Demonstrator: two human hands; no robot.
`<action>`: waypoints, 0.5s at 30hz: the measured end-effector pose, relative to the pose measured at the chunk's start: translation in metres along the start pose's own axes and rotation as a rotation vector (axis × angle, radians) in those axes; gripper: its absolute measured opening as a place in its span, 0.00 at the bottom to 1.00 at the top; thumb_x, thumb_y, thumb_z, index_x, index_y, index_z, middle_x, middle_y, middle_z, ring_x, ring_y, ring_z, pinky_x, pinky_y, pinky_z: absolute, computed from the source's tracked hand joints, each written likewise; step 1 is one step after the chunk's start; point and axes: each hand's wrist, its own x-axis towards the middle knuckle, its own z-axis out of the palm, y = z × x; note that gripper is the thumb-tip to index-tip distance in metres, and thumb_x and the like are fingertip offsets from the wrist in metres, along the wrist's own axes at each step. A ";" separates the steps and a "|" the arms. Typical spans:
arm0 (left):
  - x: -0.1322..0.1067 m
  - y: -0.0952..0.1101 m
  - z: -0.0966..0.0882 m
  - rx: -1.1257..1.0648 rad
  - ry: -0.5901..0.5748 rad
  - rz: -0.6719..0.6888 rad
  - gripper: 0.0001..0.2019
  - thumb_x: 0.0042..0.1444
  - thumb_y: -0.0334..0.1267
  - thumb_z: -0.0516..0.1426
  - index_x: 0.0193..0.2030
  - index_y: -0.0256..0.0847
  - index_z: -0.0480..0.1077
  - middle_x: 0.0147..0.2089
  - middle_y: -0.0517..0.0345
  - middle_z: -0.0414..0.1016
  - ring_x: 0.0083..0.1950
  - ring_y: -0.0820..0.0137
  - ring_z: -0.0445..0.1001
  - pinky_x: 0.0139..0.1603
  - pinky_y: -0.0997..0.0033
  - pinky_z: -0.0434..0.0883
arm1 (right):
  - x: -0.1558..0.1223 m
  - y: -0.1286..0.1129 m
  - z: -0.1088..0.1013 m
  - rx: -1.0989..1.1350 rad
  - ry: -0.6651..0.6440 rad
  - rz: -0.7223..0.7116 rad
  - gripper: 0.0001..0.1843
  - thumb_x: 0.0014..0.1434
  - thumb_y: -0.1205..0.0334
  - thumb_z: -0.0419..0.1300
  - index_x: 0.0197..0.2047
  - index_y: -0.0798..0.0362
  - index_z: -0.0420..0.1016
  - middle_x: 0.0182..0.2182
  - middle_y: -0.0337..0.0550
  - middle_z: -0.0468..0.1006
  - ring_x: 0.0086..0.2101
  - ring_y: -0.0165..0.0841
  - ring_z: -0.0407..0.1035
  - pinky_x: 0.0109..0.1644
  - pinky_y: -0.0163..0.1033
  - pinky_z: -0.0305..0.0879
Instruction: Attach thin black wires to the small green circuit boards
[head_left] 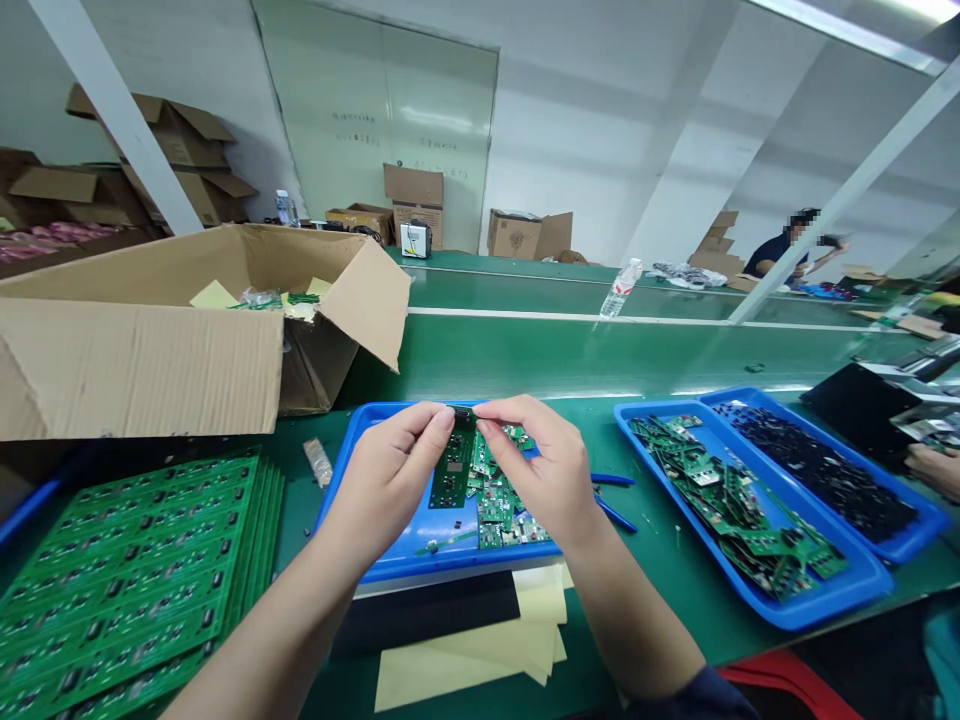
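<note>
Between my two hands a dark green circuit board [451, 468] is held up over a blue tray [375, 566]. My left hand [394, 465] pinches its top left edge between thumb and fingers. At the top right corner, by a small black part [463, 411], my right hand [544, 455] grips with thumb and forefinger. Whether those right fingers hold the black part or the board itself I cannot make out. Several small green circuit boards [499, 505] lie in the tray below, partly hidden by my right hand. A thin green strip [448, 543] lies near the tray's front.
Stacked green board panels [142, 570] stand left, below a large open cardboard box [142, 365]. Blue-handled pliers [616, 512] lie right of my tray. Farther right are a blue tray [817, 615] of boards and another [919, 525] of black parts. Another person's hand [934, 470] shows at the right edge.
</note>
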 end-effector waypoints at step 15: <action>0.000 0.003 0.009 0.153 0.121 0.076 0.16 0.58 0.45 0.46 0.25 0.41 0.65 0.23 0.62 0.65 0.26 0.72 0.62 0.34 0.73 0.63 | -0.003 -0.004 0.006 0.077 -0.003 0.159 0.06 0.57 0.66 0.56 0.30 0.52 0.72 0.27 0.38 0.77 0.27 0.28 0.70 0.33 0.35 0.69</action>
